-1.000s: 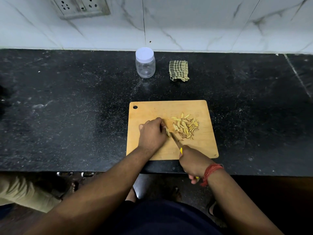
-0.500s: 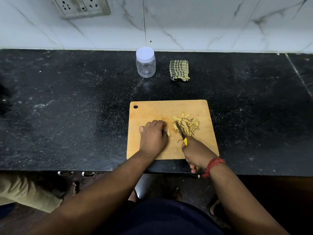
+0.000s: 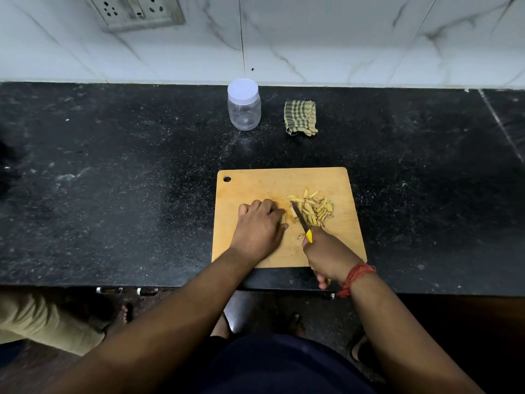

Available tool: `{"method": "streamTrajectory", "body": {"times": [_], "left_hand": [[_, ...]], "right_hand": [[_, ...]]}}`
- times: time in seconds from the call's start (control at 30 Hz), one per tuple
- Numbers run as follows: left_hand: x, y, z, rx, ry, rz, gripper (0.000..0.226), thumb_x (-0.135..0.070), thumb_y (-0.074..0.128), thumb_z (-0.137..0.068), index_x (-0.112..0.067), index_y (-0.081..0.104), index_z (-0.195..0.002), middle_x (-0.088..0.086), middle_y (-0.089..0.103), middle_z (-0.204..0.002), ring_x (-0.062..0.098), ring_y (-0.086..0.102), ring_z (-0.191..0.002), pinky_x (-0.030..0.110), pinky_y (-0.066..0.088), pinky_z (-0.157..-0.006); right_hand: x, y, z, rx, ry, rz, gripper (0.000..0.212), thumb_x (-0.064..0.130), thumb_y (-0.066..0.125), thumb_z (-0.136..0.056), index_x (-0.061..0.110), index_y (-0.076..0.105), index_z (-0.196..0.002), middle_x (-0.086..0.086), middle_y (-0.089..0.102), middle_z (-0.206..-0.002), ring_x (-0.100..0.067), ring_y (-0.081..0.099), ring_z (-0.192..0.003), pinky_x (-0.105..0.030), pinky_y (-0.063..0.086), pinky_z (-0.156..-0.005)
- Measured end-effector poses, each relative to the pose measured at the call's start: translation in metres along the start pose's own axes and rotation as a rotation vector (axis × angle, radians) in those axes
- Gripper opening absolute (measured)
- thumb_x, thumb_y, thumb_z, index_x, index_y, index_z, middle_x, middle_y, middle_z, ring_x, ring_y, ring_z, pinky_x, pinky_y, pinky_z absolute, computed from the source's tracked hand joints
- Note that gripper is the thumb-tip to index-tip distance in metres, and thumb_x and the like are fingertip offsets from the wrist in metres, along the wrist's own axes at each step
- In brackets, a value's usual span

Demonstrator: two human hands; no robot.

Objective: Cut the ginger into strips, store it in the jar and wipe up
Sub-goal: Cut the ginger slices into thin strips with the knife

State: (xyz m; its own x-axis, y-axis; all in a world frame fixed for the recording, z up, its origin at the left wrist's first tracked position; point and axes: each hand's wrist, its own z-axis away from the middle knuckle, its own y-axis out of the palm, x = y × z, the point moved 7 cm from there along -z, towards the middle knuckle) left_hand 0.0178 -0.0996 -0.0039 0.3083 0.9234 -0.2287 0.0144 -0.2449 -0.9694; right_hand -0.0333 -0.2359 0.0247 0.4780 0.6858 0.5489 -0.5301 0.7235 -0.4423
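A wooden cutting board [image 3: 255, 186] is seen on a black counter [image 3: 113, 166], w/ a pile of ginger strips [image 3: 314, 209] on its right half. The left hand [image 3: 260, 226] is curled, knuckles up, on the board just left of the pile; a small uncut ginger piece [image 3: 283, 218] is pinned under its fingertips. A yellow-handled knife [image 3: 301, 220] is gripped by the right hand [image 3: 329, 257] at the board's near-right edge, blade against the pile. Behind the board: a lidded clear jar [image 3: 244, 109] and, to its right, a folded checked cloth [image 3: 300, 118].
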Motion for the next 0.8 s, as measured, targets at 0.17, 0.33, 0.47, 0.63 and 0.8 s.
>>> {"method": "streamTrajectory", "body": {"times": [0.17, 0.33, 0.47, 0.63, 0.8], "left_hand": [[0.003, 0.0, -0.005, 0.066, 0.007, 0.06, 0.054, -0.047, 0.06, -0.095, -0.021, 0.052, -0.142, 0.002, 0.058, -0.122, 0.026, 0.053, -0.112, 0.043, 0.033, -0.091], [0.013, 0.005, 0.003, 0.088, -0.053, 0.149, 0.052, -0.037, 0.061, -0.094, -0.022, 0.05, -0.143, 0.0, 0.055, -0.123, 0.025, 0.051, -0.116, 0.04, 0.029, -0.088], [0.013, 0.008, 0.002, 0.109, -0.069, 0.177, 0.046, -0.035, 0.064, -0.095, -0.024, 0.055, -0.139, 0.0, 0.054, -0.119, 0.024, 0.052, -0.114, 0.038, 0.026, -0.085], [0.009, 0.005, 0.0, 0.079, -0.031, 0.129, 0.045, -0.044, 0.059, -0.096, -0.023, 0.057, -0.136, 0.0, 0.056, -0.118, 0.023, 0.054, -0.112, 0.04, 0.029, -0.087], [0.007, 0.006, -0.001, 0.056, -0.017, 0.105, 0.042, -0.046, 0.055, -0.099, -0.023, 0.059, -0.133, 0.0, 0.055, -0.117, 0.023, 0.055, -0.109, 0.041, 0.032, -0.089]], "right_hand": [[-0.006, 0.009, 0.002, 0.036, 0.055, 0.002, 0.014, 0.016, 0.031, -0.1, 0.017, 0.04, -0.111, -0.011, 0.053, -0.081, -0.015, 0.045, -0.039, -0.024, 0.044, -0.039], [-0.007, 0.014, 0.004, 0.05, 0.068, 0.005, 0.014, 0.016, 0.03, -0.099, 0.02, 0.041, -0.108, -0.009, 0.053, -0.082, -0.015, 0.045, -0.042, -0.024, 0.045, -0.04], [-0.007, 0.017, 0.004, 0.059, 0.076, 0.016, 0.016, 0.015, 0.031, -0.098, 0.022, 0.039, -0.11, -0.008, 0.053, -0.082, -0.015, 0.045, -0.04, -0.024, 0.046, -0.04], [-0.008, 0.018, 0.002, 0.061, 0.081, 0.022, 0.018, 0.013, 0.031, -0.097, 0.024, 0.037, -0.111, -0.008, 0.053, -0.081, -0.014, 0.045, -0.039, -0.023, 0.046, -0.04], [-0.012, 0.02, 0.0, 0.067, 0.098, 0.021, 0.02, 0.012, 0.031, -0.095, 0.021, 0.04, -0.111, -0.008, 0.053, -0.08, -0.013, 0.045, -0.035, -0.024, 0.046, -0.04]]}}
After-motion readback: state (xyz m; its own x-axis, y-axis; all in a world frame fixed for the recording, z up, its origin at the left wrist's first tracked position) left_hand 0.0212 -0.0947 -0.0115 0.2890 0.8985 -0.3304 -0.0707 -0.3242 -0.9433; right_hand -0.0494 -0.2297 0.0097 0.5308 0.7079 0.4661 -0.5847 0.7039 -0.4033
